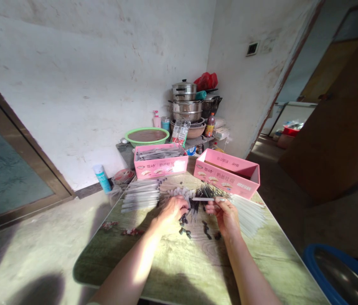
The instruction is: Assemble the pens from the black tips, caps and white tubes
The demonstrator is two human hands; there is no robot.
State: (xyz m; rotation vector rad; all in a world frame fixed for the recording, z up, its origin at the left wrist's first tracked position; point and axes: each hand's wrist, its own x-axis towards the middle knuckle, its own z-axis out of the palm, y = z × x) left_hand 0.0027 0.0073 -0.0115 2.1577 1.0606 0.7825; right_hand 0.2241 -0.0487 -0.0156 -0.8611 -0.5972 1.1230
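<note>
One tube, our clock centre, pinched at its 3 o'clock end by our right hand, our left hand curled at 8, whether gripping anything we cannot tell, black rods at 12, tube stack at 9, pink box at 10, second box at 1

From here I see stacked silver steel pots; left of them, a round green plastic basin; to their right, a crumpled red plastic bag.
</note>
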